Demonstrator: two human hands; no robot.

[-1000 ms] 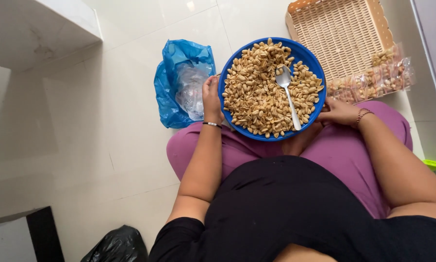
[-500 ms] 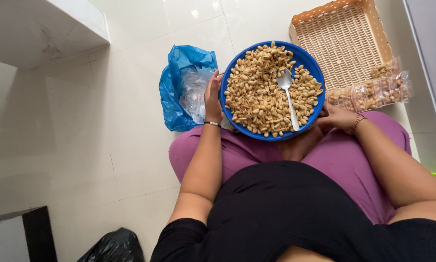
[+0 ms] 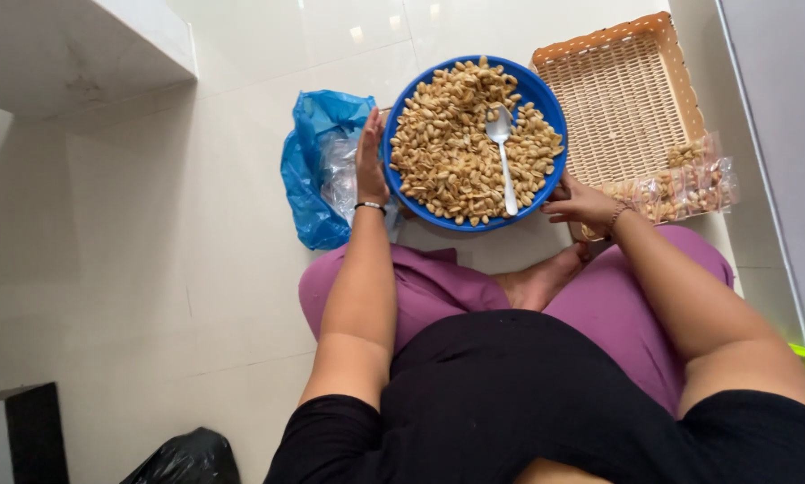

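Observation:
A round blue bowl heaped with shelled peanuts sits on the tiled floor in front of my crossed legs. A metal spoon lies on top of the nuts. My left hand rests flat against the bowl's left rim, fingers pointing away from me. My right hand grips the bowl's near right rim. A thin bracelet circles each wrist.
A crumpled blue plastic bag with a clear bag inside lies left of the bowl. A woven basket tray holding small clear packets of peanuts stands at the right. A black bag lies at the lower left, a white ledge at the upper left.
The bowl sits a little farther from my lap than before, with both hands still on its rim. The view has shifted slightly.

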